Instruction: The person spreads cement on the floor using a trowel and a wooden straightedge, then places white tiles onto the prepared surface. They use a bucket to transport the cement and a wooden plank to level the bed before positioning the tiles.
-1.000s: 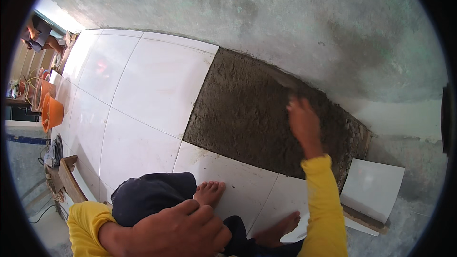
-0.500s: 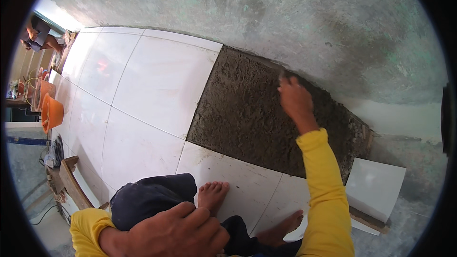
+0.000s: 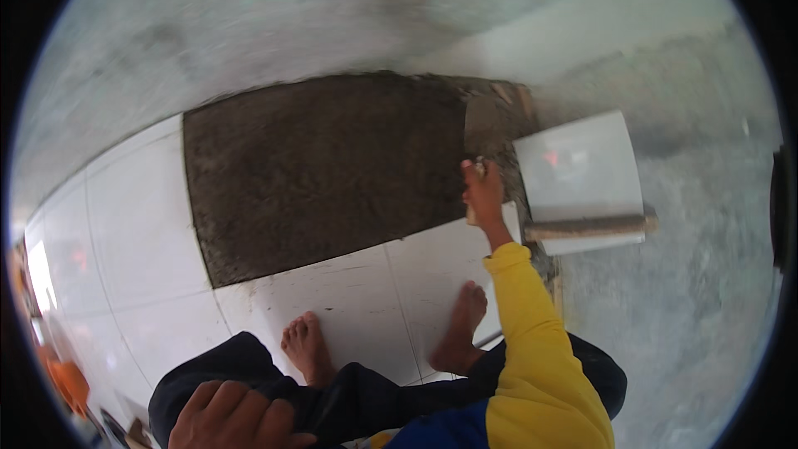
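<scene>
My right hand (image 3: 486,191) grips a trowel (image 3: 484,120) by its handle, its blade over the right end of a dark wet mortar bed (image 3: 316,175). Beside it a white tile (image 3: 578,166) stands apart, with a wooden batten (image 3: 582,224) along its lower edge. My left hand (image 3: 233,416) is low by my left knee, fingers curled; what it holds, if anything, is hidden.
Laid white tiles (image 3: 125,249) border the mortar on the left and near side, under my bare feet. A grey plastered wall (image 3: 274,25) rises behind. Bare grey concrete (image 3: 657,308) lies right. An orange bucket (image 3: 66,378) is at the far lower left.
My view has swung rightward. My right hand has moved from the mortar's back edge to its right end near the loose tile. My left hand sits lower in the picture.
</scene>
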The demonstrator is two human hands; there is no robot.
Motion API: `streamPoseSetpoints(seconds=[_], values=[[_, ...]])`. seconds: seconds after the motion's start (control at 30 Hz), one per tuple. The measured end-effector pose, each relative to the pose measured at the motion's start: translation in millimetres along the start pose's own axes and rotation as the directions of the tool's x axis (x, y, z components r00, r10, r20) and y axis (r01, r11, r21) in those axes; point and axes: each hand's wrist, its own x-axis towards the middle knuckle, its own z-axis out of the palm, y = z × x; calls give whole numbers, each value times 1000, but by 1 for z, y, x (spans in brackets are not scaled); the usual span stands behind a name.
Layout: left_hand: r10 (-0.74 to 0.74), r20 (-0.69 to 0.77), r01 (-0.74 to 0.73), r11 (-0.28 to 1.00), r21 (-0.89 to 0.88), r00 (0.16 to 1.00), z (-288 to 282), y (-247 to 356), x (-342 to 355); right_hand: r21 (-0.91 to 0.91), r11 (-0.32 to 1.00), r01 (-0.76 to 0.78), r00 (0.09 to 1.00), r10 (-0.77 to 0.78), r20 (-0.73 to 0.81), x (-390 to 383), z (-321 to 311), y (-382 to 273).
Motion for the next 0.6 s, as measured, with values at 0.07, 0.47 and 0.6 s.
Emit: streamPoseSetpoints(seconds=[0.07,0.47,0.6], values=[[23,36,-24,999,33,999,-2,14,14,-43,998,-45,994,40,-103,-5,-18,49],[66,68,-76,983,167,996,4,58,56,-184,966,-180,980,159,-120,29,-104,168],[39,89,-58,976,211,995,6,74,66,-212,973,-95,985,60,-163,29,-113,175]])
